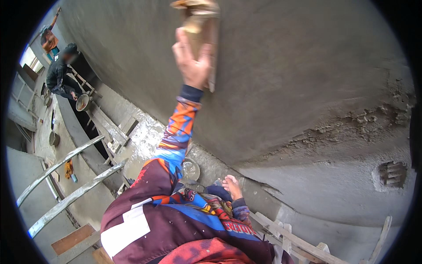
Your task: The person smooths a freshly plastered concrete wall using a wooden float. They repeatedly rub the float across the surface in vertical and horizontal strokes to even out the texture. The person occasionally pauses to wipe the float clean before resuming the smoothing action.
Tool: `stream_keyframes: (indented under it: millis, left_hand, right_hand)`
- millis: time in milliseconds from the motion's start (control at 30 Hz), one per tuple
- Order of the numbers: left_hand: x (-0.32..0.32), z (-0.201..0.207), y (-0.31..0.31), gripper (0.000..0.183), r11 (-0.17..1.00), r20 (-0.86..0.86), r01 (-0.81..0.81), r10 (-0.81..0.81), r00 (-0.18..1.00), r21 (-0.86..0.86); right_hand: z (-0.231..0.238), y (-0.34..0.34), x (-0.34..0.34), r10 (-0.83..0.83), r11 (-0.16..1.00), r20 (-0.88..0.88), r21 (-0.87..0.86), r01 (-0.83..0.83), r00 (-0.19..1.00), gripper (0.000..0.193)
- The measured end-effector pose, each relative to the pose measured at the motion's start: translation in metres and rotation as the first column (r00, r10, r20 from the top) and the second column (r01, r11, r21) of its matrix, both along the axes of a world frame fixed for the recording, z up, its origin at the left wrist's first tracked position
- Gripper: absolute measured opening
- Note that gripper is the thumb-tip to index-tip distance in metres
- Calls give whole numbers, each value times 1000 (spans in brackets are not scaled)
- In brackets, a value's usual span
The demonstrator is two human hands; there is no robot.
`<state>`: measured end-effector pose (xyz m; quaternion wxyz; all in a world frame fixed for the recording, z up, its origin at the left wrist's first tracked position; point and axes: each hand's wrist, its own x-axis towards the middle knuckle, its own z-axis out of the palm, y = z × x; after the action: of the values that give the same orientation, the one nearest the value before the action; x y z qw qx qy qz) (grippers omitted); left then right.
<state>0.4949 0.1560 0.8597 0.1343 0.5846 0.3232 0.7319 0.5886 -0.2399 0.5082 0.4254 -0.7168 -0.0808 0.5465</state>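
Observation:
My left hand (191,65) is stretched up against the grey plastered wall (272,79), gripping a plastering float (212,57). The float has a long board edge and a pale wooden handle, and motion blurs its upper end. Lower down, close to my body, my right hand (232,187) hangs with loosely bent fingers that look apart, and nothing shows in it. Below my left forearm, a round bucket (190,169) with greyish wet contents is partly hidden by my sleeve.
Rough mortar (356,127) borders a recessed box (392,174) in the wall at right. Wooden scaffold planks (303,242) lie lower right; two pale poles (74,193) cross at left. A co-worker in dark clothes (59,72) bends over a bucket (82,102); another person (49,40) reaches up the wall.

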Motion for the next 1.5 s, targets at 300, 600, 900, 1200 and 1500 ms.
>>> stream_keyframes:
  millis: [300,600,900,1200,1500]
  left_hand:
    - [88,-165,-134,85,967,-38,86,-98,994,-240]
    - [33,-103,-26,79,973,121,-64,93,988,-220]
    - [89,-146,-129,84,967,6,126,-128,992,-223]
    - [46,-168,-58,85,895,222,106,-8,975,-433]
    - [60,-131,-87,82,960,26,92,-88,996,-263]
  right_hand:
    - [-10,-33,32,13,989,78,-145,-1,997,39]
    - [-17,-38,28,95,983,44,-163,-86,995,36]
    - [-20,-18,30,128,979,23,-162,-122,992,45]
    - [-31,-38,17,163,969,-61,-178,-171,985,45]
    - [-18,0,17,145,983,-14,-115,-146,989,43]
